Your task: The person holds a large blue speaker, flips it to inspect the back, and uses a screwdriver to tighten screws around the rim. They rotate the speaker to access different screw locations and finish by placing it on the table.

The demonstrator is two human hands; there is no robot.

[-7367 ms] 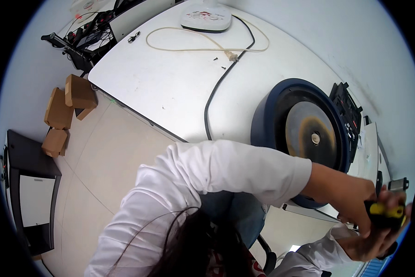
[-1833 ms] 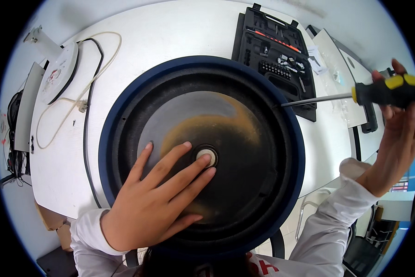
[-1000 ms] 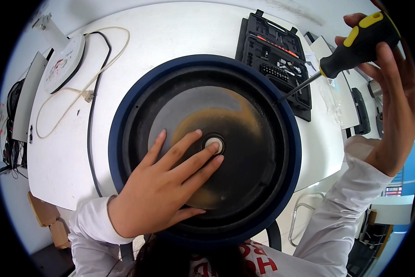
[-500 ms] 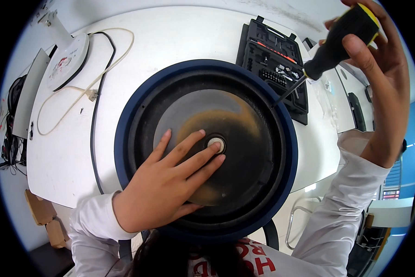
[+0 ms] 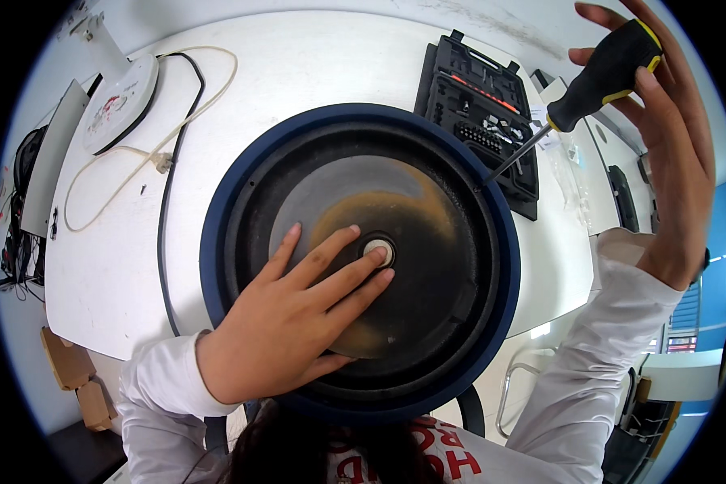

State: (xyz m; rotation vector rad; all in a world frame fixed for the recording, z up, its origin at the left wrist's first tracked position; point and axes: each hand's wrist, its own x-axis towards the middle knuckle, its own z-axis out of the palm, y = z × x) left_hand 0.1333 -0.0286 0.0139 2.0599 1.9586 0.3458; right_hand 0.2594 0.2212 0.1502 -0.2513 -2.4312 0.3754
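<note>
My left hand (image 5: 294, 315) lies spread on the discoloured metal disc (image 5: 427, 306) inside a round dark blue housing (image 5: 217, 266), one fingertip on the pale centre hub (image 5: 376, 251). My right hand (image 5: 669, 137), raised at the upper right, holds a black-and-yellow screwdriver (image 5: 601, 73); its shaft runs down to the housing's upper-right inner rim, where the tip meets a small spot too tiny to make out. An open black toolbox (image 5: 472, 105) with bits and small tools lies just behind the housing.
On the white table (image 5: 314, 64) stand a white appliance base with upright (image 5: 129, 97), a looped pale cord with plug (image 5: 163, 161) and a black cable (image 5: 163, 266). Cardboard boxes (image 5: 68, 363) lie lower left, a tangle of cables (image 5: 28, 218) far left, a metal-framed chair (image 5: 508, 387) lower right.
Since the earlier frames the housing has come under both my hands. The screwdriver handle has risen and tilted steeper, its tip staying at the rim; lately my right fingers have shifted on the handle.
</note>
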